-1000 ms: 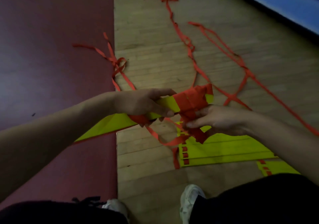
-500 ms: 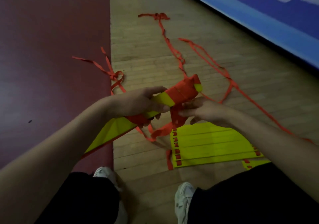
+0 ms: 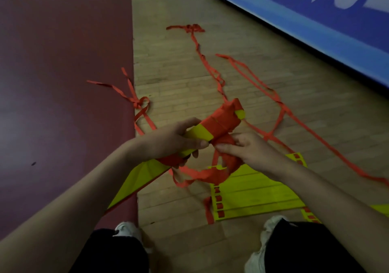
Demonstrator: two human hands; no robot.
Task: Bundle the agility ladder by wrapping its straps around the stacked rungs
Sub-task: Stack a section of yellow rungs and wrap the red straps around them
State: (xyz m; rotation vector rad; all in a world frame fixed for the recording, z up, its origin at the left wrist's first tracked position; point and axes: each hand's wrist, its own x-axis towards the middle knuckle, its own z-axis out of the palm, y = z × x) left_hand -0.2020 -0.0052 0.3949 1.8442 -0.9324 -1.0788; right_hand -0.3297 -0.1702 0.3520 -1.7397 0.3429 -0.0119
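A stack of yellow rungs is held in the air, tilted, its far end wound with red strap. My left hand grips the stack near its middle. My right hand pinches a bunch of red strap just under the wound part, and slack strap hangs in a loop below both hands. More yellow rungs lie flat on the wooden floor under my right arm. Long red straps trail away across the floor.
A dark red mat covers the floor at left, with a knotted strap end on its edge. A blue padded wall runs along the upper right. My white shoes and dark trouser legs are at the bottom.
The bundle has turned slightly and my right hand has drawn the strap in under it. The camera has tipped so more of the blue wall shows.
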